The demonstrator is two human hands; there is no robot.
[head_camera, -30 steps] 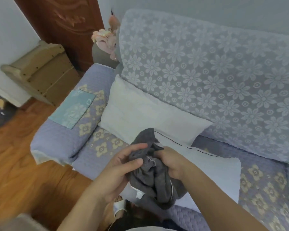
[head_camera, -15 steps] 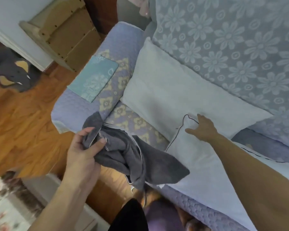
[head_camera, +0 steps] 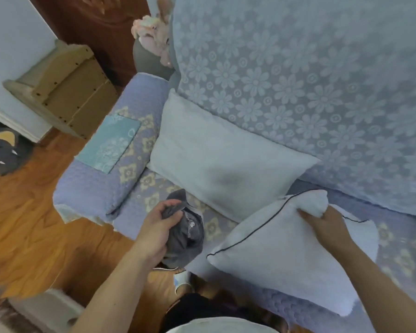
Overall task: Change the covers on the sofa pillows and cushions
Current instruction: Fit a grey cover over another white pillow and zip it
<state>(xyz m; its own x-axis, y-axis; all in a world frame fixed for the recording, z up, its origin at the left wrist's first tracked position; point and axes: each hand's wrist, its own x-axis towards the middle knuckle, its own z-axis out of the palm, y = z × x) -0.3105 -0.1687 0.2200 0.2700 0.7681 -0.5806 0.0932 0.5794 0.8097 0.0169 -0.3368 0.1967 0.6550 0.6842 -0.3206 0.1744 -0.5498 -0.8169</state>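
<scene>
The right hand [head_camera: 322, 222] pinches a corner of the white pillow [head_camera: 281, 251] on the sofa seat [head_camera: 399, 227]; the left hand [head_camera: 159, 227] grips the bunched grey cover [head_camera: 185, 239]. The person should find the cover's opening first, then push that corner in.

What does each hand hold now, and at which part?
The left hand grips the bunched dark grey fabric cover at its upper end. The right hand pinches the white piped cushion at its top corner.
</scene>
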